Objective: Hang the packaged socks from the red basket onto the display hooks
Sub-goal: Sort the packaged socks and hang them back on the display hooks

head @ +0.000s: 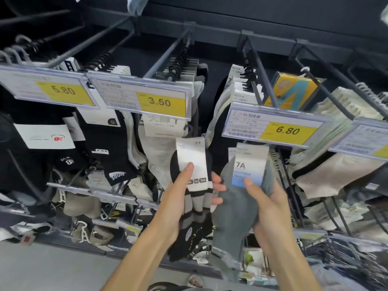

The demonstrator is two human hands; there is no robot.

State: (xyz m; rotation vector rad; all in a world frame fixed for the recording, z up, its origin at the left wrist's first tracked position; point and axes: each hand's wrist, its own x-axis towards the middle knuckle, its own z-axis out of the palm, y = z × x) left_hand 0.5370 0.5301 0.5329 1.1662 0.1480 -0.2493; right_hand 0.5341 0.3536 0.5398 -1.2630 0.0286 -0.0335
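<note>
Left hand (184, 198) grips a black-and-white striped sock pack (194, 185) by its white card, right hand (266, 206) grips a grey sock pack (235, 206) labelled 7A, both held side by side just below the 3.50 price tag (161, 101) and 6.80 price tag (287, 130) on the display hooks (258, 66).
</note>
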